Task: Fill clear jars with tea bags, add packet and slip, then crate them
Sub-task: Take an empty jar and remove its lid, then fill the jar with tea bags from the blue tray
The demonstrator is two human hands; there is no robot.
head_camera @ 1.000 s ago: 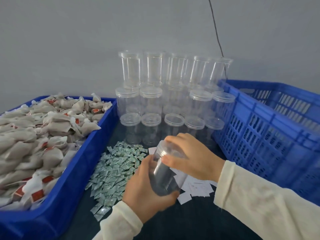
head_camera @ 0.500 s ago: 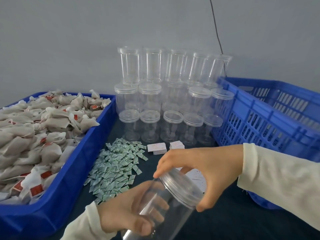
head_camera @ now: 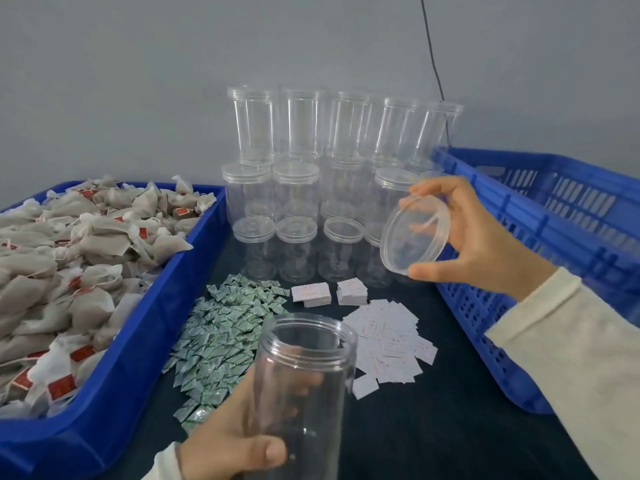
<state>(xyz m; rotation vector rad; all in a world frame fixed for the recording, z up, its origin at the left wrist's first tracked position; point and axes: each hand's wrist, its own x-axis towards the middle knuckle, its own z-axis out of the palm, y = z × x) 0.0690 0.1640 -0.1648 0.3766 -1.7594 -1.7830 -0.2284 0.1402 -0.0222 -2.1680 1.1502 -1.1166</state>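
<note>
My left hand (head_camera: 228, 441) grips the empty jar (head_camera: 304, 386); right hand (head_camera: 481, 237) pinches its lid (head_camera: 414, 237) above the slips (head_camera: 388, 344); loose pinch risks dropping it.

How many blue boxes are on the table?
2. The tray full of tea bags sits on the left; the slatted crate stands on the right, behind the right hand.

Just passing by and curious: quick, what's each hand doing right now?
Left hand: grips the open clear jar.
Right hand: holds the jar's lid by its rim.
</note>
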